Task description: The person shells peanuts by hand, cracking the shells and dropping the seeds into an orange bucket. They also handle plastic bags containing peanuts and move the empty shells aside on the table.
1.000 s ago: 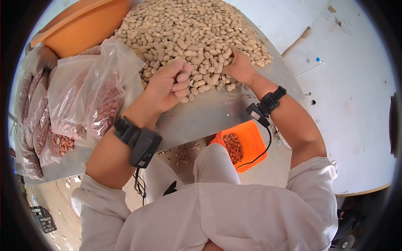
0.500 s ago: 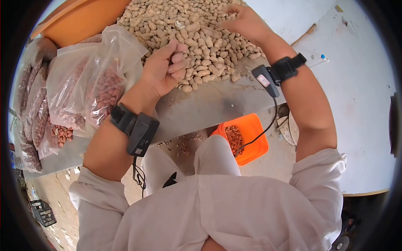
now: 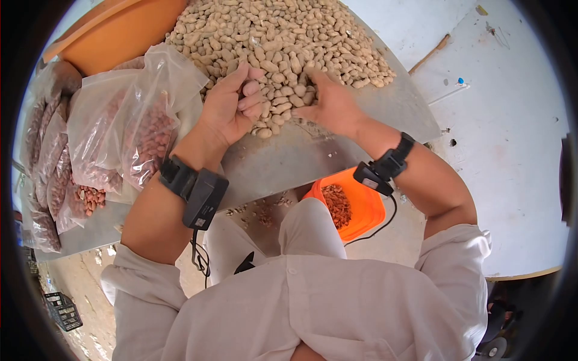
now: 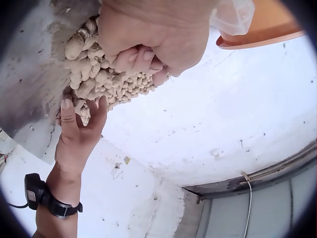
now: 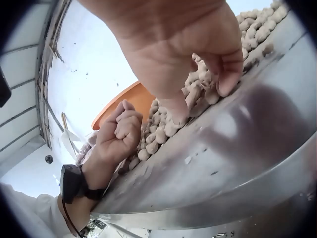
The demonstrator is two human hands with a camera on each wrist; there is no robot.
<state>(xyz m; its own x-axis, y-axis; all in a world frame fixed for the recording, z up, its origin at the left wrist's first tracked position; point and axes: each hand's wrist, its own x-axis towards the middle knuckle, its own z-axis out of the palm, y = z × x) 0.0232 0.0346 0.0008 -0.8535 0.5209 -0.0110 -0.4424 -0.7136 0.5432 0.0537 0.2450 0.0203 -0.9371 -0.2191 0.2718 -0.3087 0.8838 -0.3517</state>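
Note:
A large pile of unshelled peanuts (image 3: 283, 36) lies on a grey metal tabletop (image 3: 271, 165). My left hand (image 3: 227, 107) is held at the pile's near left edge, its fingers curled into the palm. From the right wrist view, the same left hand (image 5: 119, 134) looks like a loose fist; nothing shows in it, and the inside of the palm is hidden. At the near edge of the pile, my right hand (image 3: 337, 107) has thumb and fingers spread apart. Its fingertips touch several peanuts (image 5: 198, 101) between them, low against the metal.
Clear plastic bags (image 3: 99, 129) of reddish shelled peanuts stand at the left, with an orange basin (image 3: 120, 39) behind them. Below the table edge is an orange bucket (image 3: 370, 213) with reddish bits inside. A white surface (image 3: 512, 162) extends at the right.
My right hand reached out over the far right of the pile, then came back to its near edge beside the left hand. The left hand stays curled, shifted only slightly.

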